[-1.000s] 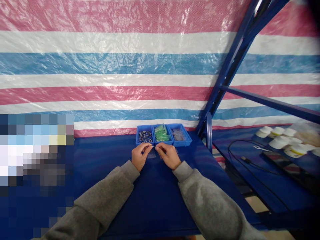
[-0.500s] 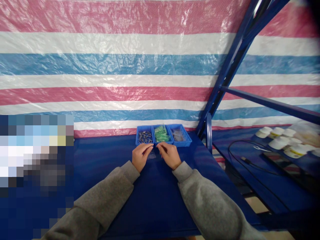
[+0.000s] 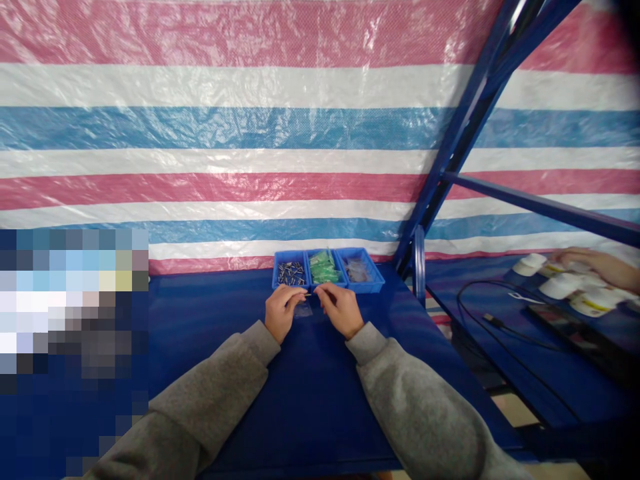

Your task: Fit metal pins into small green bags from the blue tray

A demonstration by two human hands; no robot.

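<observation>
Blue bins (image 3: 367, 288) of metal pieces (image 3: 291, 274), green plastic (image 3: 324, 268), translucent bits (image 3: 357, 270), beyond left hand (image 3: 281, 312) pinched on sliver (image 3: 308, 295); right hand (image 3: 342, 312), grip unclear

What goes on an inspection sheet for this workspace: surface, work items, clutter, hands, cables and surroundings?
Surface: blue table, smooth-looking.
Work items: three blue bins in a row, holding metal pieces, green packets and clear packets; clear bag below the fingertips.
Clutter: white tubs on the side table, another person's hand over them.
Hands: left hand pinches a thin piece, too small to identify; right hand close beside it, grip unclear.
Cables: black cable looped on the side table.
Surroundings: striped sheet behind, blue frame at right; lower left pixelated.
</observation>
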